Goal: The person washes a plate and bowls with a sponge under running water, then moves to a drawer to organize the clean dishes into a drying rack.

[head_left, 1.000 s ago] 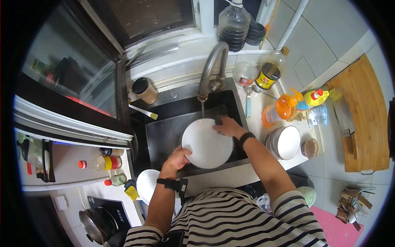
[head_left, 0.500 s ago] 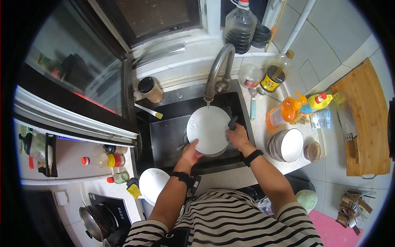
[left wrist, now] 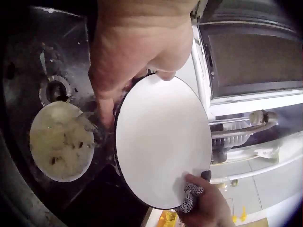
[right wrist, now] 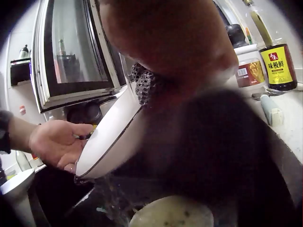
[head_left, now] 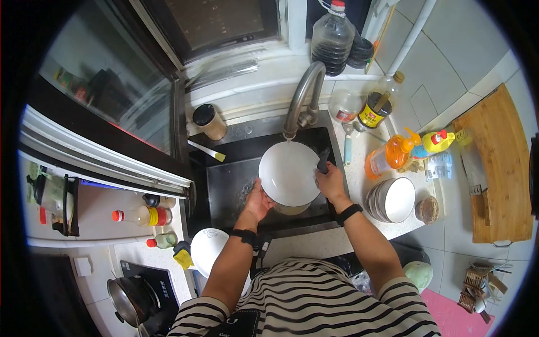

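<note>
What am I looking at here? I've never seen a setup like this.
There's no robot here: these are a person's bare hands. The wide picture comes from a camera worn on the head, looking forward and down; the two close ones come from cameras on the left and right wrists. The left hand holds a white dish by its rim, above a dark sink. The right hand grips a dark mesh scrubber at the dish's other side. Below, in the sink, sits a bowl of cloudy liquid. On the counter to the right are stacked bowls and an orange pump bottle; to the left is another white plate.
</note>
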`<state>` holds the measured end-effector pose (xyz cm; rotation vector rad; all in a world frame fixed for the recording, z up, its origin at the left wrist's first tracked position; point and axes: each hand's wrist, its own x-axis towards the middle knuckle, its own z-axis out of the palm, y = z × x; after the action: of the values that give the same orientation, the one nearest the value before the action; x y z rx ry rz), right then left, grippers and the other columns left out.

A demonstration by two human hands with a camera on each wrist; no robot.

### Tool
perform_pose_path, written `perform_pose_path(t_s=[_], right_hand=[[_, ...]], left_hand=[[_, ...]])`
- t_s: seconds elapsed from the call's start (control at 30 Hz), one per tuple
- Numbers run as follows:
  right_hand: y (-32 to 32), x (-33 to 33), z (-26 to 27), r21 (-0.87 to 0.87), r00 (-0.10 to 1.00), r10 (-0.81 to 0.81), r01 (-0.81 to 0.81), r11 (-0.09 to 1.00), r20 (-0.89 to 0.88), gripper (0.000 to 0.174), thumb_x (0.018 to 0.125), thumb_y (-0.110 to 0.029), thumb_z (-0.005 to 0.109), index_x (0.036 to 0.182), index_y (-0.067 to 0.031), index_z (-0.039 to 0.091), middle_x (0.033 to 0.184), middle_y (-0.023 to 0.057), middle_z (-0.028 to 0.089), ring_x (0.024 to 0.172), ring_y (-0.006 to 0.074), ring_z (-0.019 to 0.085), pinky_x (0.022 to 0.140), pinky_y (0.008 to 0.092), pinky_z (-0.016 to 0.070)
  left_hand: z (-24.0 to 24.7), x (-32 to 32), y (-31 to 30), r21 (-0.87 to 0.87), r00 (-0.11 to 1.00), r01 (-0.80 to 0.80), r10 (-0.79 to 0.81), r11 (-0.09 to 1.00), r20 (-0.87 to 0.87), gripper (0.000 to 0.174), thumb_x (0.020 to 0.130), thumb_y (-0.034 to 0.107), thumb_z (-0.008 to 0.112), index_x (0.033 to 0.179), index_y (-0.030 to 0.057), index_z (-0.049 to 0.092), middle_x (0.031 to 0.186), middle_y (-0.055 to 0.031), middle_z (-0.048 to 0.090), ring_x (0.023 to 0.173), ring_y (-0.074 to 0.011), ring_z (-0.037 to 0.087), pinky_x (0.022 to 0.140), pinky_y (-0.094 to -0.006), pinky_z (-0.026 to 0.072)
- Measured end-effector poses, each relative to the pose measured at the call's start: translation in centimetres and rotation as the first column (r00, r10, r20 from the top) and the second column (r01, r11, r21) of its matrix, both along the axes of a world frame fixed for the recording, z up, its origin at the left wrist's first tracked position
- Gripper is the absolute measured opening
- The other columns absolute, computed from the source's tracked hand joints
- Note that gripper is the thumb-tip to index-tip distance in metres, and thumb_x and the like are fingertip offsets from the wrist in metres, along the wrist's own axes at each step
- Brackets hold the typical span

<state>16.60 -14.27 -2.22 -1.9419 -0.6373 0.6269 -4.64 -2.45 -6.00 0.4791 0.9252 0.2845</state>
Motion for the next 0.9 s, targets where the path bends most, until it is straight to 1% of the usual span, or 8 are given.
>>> perform_pose_path(t_s=[0.17,0.27,0.37,0.47,0.57,0.63,0.83,0.9], right_hand=[[-0.2,0.1,1.1,-0.032,0.999,0.025,-0.026,0.999,-0.047,0.027,0.077,-0.014,0.061,0.101,-0.0011,0.063,0.085,0.0210,0.066,0.084,0.0333,0.066,0.074,0.0354,0.0501],[-0.2,0.7,-0.8,0.034,0.988,-0.005,0.011,0.999,-0.156,0.025,0.081,-0.011,0.064,0.102,0.0020,0.063,0.078,0.0073,0.066,0.068,0.0110,0.058,0.061,0.0271,0.0465],[-0.6,0.8,-1.1,-0.026,0.985,-0.002,-0.003,1.000,-0.171,0.025,0.081,-0.010,0.063,0.103,-0.0001,0.063,0.079,0.0116,0.067,0.067,0.0161,0.062,0.062,0.0292,0.0476],[-0.9,0.4,-2.0,-0.074,0.953,0.080,-0.061,0.995,0.291,0.025,0.079,-0.006,0.061,0.104,-0.0025,0.062,0.081,0.0187,0.066,0.071,0.0276,0.065,0.065,0.0335,0.0496],[-1.2,-0.5,1.1,0.015,0.904,0.121,-0.140,0.990,0.410,0.032,0.072,0.000,0.060,0.105,0.0000,0.061,0.086,0.0217,0.065,0.079,0.0385,0.063,0.071,0.0380,0.0524],[-1.2,-0.5,1.5,0.108,0.872,0.133,-0.207,0.972,0.470,0.036,0.069,0.005,0.058,0.104,-0.0006,0.062,0.090,0.0207,0.064,0.082,0.0369,0.063,0.072,0.0376,0.0525],[-1.8,-1.5,5.5,0.227,0.747,0.236,-0.459,0.859,0.621,0.046,0.059,0.012,0.055,0.102,-0.0047,0.063,0.102,0.0160,0.063,0.097,0.0346,0.060,0.084,0.0400,0.0498],[-2.3,-1.6,6.1,0.223,0.709,0.261,-0.511,0.830,0.656,0.049,0.058,0.013,0.054,0.102,-0.0050,0.062,0.106,0.0151,0.062,0.102,0.0346,0.058,0.089,0.0408,0.0479]], left_hand=[[1.5,0.1,0.0,0.028,1.000,0.003,-0.003,1.000,0.008,0.047,0.096,0.046,0.040,0.129,0.0133,0.045,0.124,-0.0063,0.056,0.110,-0.0248,0.056,0.098,-0.0517,0.0351],[0.2,-0.5,-0.2,0.061,0.997,0.078,-0.078,0.995,0.000,0.047,0.095,0.044,0.043,0.130,0.0125,0.044,0.125,-0.0086,0.055,0.113,-0.0261,0.054,0.098,-0.0525,0.0350],[2.0,0.0,-0.9,0.041,0.991,0.105,-0.101,0.994,-0.085,0.051,0.095,0.047,0.042,0.131,0.0099,0.042,0.127,-0.0114,0.052,0.118,-0.0276,0.049,0.099,-0.0521,0.0338],[1.9,0.0,-0.8,-0.025,0.977,0.130,-0.132,0.991,-0.169,0.064,0.092,0.056,0.039,0.131,0.0056,0.041,0.129,-0.0131,0.050,0.121,-0.0286,0.044,0.099,-0.0503,0.0331],[0.7,-0.5,-0.1,-0.108,0.983,0.128,-0.141,0.986,-0.122,0.077,0.088,0.067,0.035,0.130,0.0023,0.042,0.128,-0.0144,0.049,0.122,-0.0292,0.043,0.100,-0.0469,0.0329],[1.9,-0.4,-0.3,-0.165,0.992,0.103,-0.113,0.981,-0.053,0.085,0.085,0.072,0.033,0.129,0.0007,0.043,0.126,-0.0155,0.050,0.121,-0.0298,0.044,0.101,-0.0448,0.0333],[3.7,0.3,-1.3,-0.233,0.963,-0.017,0.079,0.972,0.259,0.063,0.090,0.054,0.047,0.124,0.0017,0.049,0.116,-0.0156,0.058,0.106,-0.0288,0.057,0.092,-0.0376,0.0444],[3.4,0.5,-0.7,-0.177,0.943,-0.175,0.217,0.968,0.251,0.048,0.089,0.038,0.056,0.119,0.0004,0.052,0.110,-0.0136,0.062,0.103,-0.0274,0.059,0.093,-0.0377,0.0450]])
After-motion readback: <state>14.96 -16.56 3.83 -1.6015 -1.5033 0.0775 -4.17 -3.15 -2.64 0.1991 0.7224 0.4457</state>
